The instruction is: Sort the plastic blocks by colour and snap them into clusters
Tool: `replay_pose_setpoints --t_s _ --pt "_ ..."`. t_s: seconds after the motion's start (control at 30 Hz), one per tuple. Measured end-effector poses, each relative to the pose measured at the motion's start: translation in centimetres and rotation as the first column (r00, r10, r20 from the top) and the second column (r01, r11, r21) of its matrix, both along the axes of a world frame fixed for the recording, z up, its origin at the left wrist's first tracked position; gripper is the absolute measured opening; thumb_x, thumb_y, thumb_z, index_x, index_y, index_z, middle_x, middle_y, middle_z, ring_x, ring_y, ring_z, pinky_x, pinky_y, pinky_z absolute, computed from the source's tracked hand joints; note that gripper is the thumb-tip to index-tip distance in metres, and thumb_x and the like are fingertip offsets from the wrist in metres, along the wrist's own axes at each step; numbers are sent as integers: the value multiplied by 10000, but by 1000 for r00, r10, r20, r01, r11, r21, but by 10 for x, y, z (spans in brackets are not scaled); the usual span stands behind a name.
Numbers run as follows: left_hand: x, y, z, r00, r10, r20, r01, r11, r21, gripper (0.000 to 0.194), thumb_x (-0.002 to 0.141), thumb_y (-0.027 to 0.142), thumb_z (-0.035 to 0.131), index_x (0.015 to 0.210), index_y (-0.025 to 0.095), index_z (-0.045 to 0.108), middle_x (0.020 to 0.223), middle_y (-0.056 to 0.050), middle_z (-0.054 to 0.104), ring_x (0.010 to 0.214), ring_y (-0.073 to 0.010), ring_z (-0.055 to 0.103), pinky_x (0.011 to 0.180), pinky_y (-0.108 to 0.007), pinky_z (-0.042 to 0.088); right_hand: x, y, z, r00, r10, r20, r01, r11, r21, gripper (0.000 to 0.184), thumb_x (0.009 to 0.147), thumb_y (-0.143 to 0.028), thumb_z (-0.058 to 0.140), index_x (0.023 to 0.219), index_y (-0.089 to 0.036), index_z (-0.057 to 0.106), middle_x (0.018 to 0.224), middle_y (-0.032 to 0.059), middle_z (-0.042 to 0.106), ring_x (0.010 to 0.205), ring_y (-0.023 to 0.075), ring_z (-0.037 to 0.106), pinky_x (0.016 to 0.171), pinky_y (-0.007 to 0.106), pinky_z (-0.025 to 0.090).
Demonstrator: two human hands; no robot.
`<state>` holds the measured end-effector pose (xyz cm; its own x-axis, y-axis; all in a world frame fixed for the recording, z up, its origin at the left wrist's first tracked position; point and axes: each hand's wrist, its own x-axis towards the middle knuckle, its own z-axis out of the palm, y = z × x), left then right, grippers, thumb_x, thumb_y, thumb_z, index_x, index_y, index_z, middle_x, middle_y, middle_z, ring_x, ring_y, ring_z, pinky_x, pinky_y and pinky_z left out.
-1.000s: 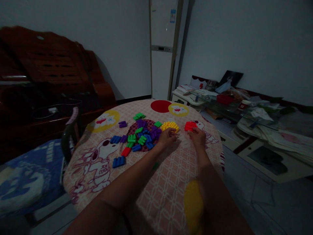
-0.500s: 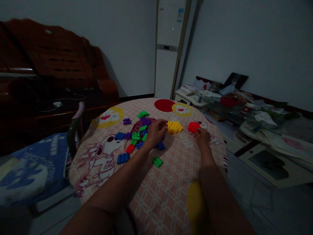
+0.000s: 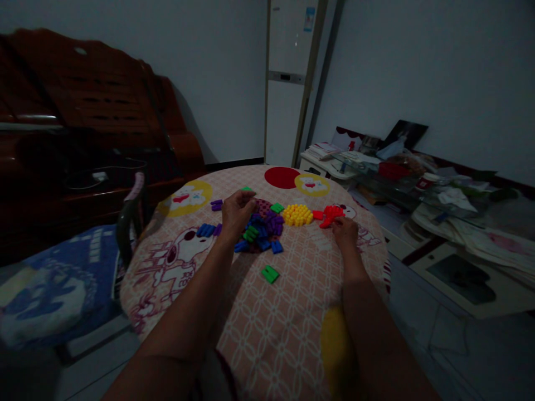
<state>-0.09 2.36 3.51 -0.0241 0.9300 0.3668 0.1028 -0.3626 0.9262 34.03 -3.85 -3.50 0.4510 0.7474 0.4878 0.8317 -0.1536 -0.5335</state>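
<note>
My left hand (image 3: pixel 237 216) is over the left side of a pile of plastic building blocks, its fingers and thumb apart and nothing visible between them. Purple blocks (image 3: pixel 273 223), blue blocks (image 3: pixel 263 244) and a green block (image 3: pixel 251 233) lie just right of it; part of the pile is hidden behind the hand. At the right, my right hand (image 3: pixel 346 233) pinches a red block (image 3: pixel 324 224) at the edge of a red cluster (image 3: pixel 333 213). Between the hands sits a group of yellow blocks (image 3: pixel 297 215), with a green block (image 3: pixel 277 208) beside it.
The round table has a patterned cloth (image 3: pixel 292 312). A single green block (image 3: pixel 270 273) lies nearer me. A chair with a blue cushion (image 3: pixel 83 278) stands left, a wooden sofa (image 3: pixel 100 100) behind it. A cluttered cabinet (image 3: pixel 393 167) is at the right.
My left hand has moved left and away from the yellow blocks. A green block now lies left of the yellow group, and a red block shows left of the red cluster. My right hand has barely moved.
</note>
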Motion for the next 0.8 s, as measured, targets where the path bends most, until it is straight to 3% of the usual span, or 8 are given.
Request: replay_pose_setpoints --t_s 0.2,0.4,0.5,0.6,0.7,0.8 --pt "14 -5 -7 980 -11 -196 19 999 39 276 783 290 609 1000 147 701 911 -77 752 815 -209 713 774 -343 588 -6 2 0 998 55 6 -55 998 3 268 705 -207 581 902 -178 760 851 84 734 790 225 625 766 334 487" --pt "68 -16 10 877 -97 -470 200 964 174 280 798 147 586 1054 157 697 1042 -89 743 944 -217 694 903 -362 551 -20 3 8 995 102 -18 -103 991 -84 419 736 -355 689 1106 -164 733 902 94 739 786 239 637 759 351 492" --pt "109 -8 16 769 -138 -624 328 924 199 330 813 148 622 1139 151 675 1180 -122 711 1090 -248 658 1011 -387 498 -29 4 11 996 91 24 -86 985 -151 435 772 -393 700 1139 -160 716 992 135 739 874 269 660 784 359 482" --pt "146 6 16 644 -125 -755 378 910 171 402 815 124 624 1215 161 647 1275 -131 673 1218 -268 601 1077 -395 449 -33 3 13 998 41 49 -31 981 -190 373 808 -353 671 1113 -143 707 986 161 737 911 289 671 789 359 474" --pt "172 19 14 465 -150 -872 404 913 59 448 820 131 620 1267 156 626 1299 -153 658 1231 -283 596 1061 -394 450 -28 0 14 999 -47 19 50 984 -173 347 798 -377 682 1052 -143 703 947 159 736 899 296 674 769 352 472" --pt "191 27 13 277 -193 -941 420 905 -62 438 821 267 678 1237 137 644 1276 -192 663 1206 -326 609 1060 -446 434 -20 -5 13 989 -136 -49 127 980 -151 370 753 -450 714 989 -164 697 915 145 737 864 291 673 726 339 468"
